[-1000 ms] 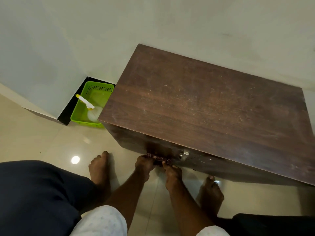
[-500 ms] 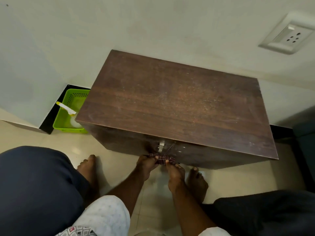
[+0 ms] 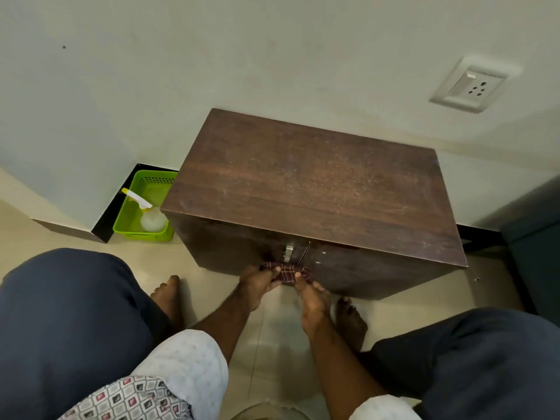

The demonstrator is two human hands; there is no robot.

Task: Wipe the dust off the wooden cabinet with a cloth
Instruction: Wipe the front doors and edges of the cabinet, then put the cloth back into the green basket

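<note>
Since half a second ago the view has pulled back a little, so the dark brown wooden cabinet (image 3: 318, 189) looks smaller, but both hands still keep the dark red checked cloth (image 3: 288, 273) at the same place, low on the cabinet front. The left hand (image 3: 256, 283) pinches the left end of the cloth and the right hand (image 3: 312, 294) pinches the right end. The cloth is therefore stretched between them, just under the small silver metal handle (image 3: 289, 251) where the two doors meet. I think it is held so to spread or fold it into a flat pad before wiping. Whether it touches the door I cannot tell. The cabinet top shows pale dust, so the wiping seems mostly not done. A bright green plastic basket (image 3: 145, 236) with a white spray bottle (image 3: 151, 218) stands on the floor just beside the cabinet, probably kept near for the cleaning
</note>
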